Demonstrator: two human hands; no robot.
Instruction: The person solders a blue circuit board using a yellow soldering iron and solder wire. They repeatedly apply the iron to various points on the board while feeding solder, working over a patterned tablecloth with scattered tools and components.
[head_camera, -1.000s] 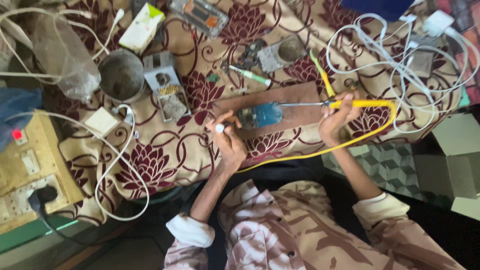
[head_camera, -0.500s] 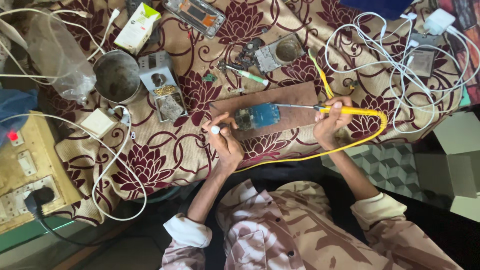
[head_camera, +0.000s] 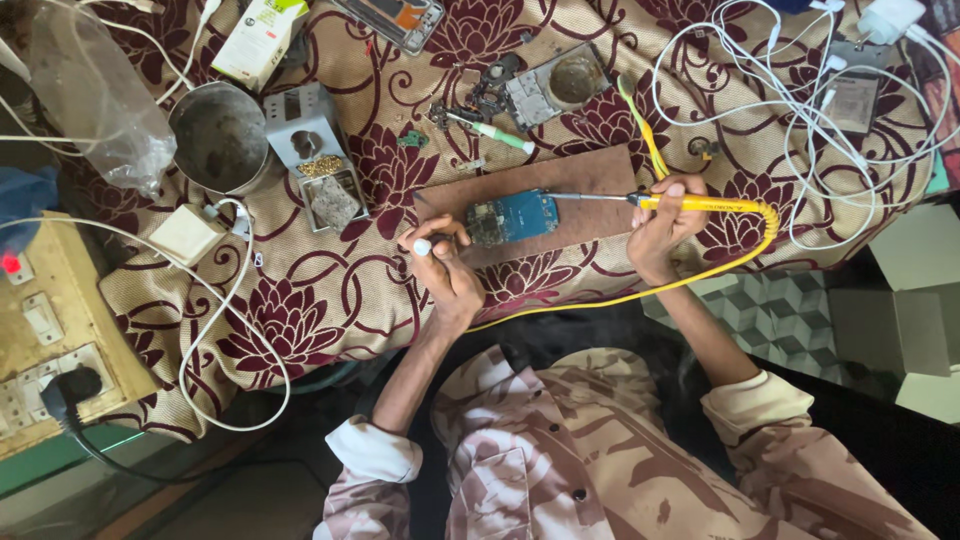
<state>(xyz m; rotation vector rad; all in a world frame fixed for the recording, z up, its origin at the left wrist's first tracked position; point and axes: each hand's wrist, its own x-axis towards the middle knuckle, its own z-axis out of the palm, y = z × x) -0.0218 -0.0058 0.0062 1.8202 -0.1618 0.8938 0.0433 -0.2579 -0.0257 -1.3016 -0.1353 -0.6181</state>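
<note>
From up here I see my own shirt filling the lower part of the view: a loose, long-sleeved one in pale pink with brown brush-stroke streaks, camouflage-like. It buttons down the front, and one small dark button shows on the placket. Both sleeves are rolled back, so the plain whitish lining shows as a thick cuff on each arm. My left hand (head_camera: 443, 268) and right hand (head_camera: 662, 226) are bare, without gloves, rings or a watch.

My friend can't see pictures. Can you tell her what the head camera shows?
A person's right hand holds a yellow soldering iron to a blue circuit board on a brown board. The left hand pinches a small white-tipped tool beside it.
</note>
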